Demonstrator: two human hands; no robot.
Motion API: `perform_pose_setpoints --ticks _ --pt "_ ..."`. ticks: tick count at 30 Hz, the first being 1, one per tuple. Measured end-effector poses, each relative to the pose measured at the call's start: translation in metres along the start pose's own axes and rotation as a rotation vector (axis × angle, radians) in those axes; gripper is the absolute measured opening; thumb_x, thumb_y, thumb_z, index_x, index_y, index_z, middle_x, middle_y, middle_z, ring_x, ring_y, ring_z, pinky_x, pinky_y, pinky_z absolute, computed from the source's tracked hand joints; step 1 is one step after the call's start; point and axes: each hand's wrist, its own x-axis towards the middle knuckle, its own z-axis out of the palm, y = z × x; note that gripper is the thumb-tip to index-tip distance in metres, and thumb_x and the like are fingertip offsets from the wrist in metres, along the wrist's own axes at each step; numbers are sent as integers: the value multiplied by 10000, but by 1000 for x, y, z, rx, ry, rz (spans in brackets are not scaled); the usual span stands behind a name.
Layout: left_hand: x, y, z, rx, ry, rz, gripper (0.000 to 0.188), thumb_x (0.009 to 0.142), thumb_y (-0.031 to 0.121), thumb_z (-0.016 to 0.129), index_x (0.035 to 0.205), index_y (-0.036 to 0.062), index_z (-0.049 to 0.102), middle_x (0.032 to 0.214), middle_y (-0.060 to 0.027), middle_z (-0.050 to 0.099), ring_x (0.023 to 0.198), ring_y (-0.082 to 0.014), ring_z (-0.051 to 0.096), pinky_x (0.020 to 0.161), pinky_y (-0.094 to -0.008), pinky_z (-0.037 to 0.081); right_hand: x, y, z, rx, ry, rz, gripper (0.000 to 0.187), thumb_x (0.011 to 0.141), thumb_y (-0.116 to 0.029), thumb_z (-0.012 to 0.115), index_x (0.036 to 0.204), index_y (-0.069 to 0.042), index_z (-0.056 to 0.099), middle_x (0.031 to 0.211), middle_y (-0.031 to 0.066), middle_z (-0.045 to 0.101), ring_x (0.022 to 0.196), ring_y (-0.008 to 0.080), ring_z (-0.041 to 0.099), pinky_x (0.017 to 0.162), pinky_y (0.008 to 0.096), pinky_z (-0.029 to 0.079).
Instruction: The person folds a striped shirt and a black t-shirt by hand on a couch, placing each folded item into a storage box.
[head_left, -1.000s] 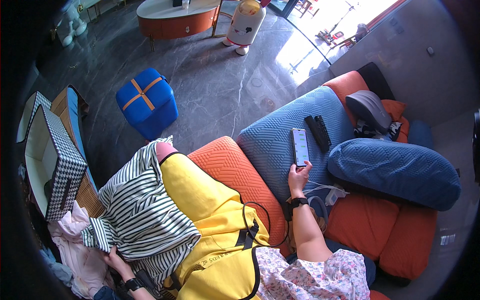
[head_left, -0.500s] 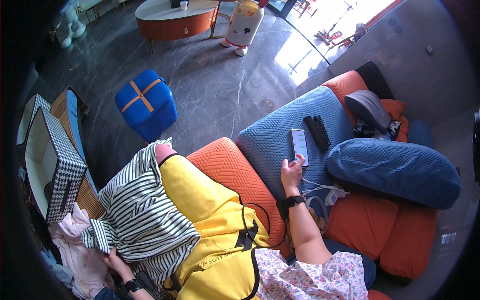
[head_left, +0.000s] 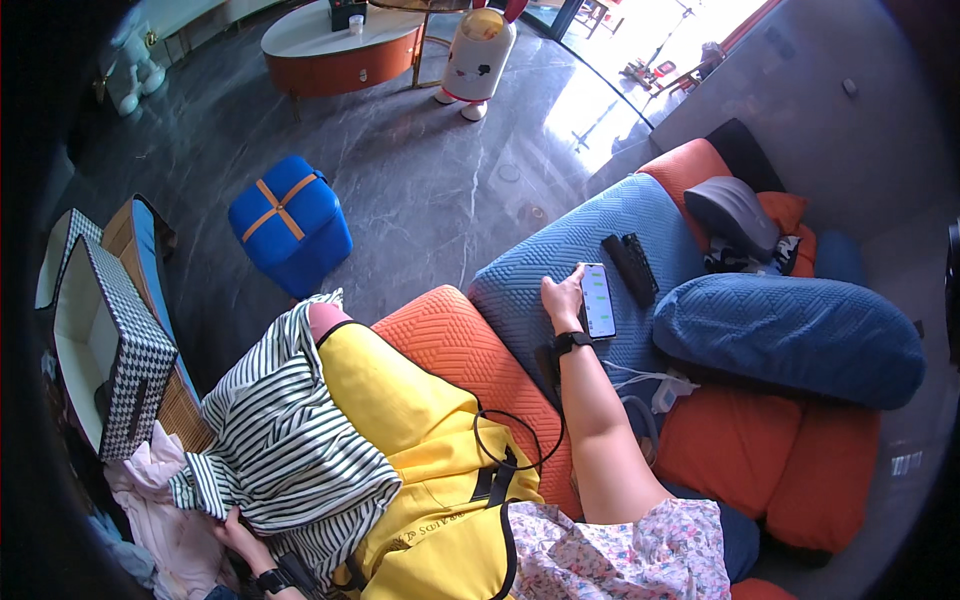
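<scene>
The right hand (head_left: 563,298) has been moved up the blue cushion (head_left: 560,270) until the phone (head_left: 598,300) is touched

Right hand (head_left: 562,297) rested on blue quilted sofa cushion (head_left: 560,260), fingertips touching lit white smartphone (head_left: 598,300) — two black remote controls (head_left: 631,267) just beside. Left hand (head_left: 238,528) gripped black-and-white striped garment (head_left: 280,440) over yellow-clad lap.

black-and-white striped shirt (head_left: 285,440), yellow garment (head_left: 420,450), blue quilted sofa cushion (head_left: 570,270), orange one (head_left: 450,345), blue storage box (head_left: 290,225) with orange straps
</scene>
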Motion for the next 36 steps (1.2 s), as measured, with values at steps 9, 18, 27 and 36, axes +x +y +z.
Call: perform_pose_setpoints --ticks 9,18,27,36 --pt "3 -2 0 19 -18 14 407 758 -12 588 1157 -89 581 1131 -127 618 955 -238 565 880 -349 452 6 -11 -6 32 -111 158 967 754 -235 610 1514 -28 49 1177 311 604 1103 429 597 990 451 458" --pt "9 -9 -4 -31 -65 16 433 762 -6 585 1190 -72 582 1147 -123 616 974 -237 568 895 -342 450 13 -4 0 63 -146 186 966 756 -243 613 1521 -32 62 1204 309 592 1121 419 592 992 444 458" --pt "4 -7 -1 -13 9 -42 380 756 2 579 1124 -94 581 1091 -111 615 933 -232 558 866 -341 447 -13 -13 -4 -42 -93 53 952 771 -263 629 1512 -35 76 1076 296 648 1023 435 632 939 473 481" --pt "7 -2 -2 -2 -24 -32 364 748 33 604 1092 -85 595 1078 -112 610 917 -230 549 857 -344 445 -53 -21 12 2 -294 -103 832 801 -305 609 1464 -67 166 1029 305 654 987 459 637 899 499 491"
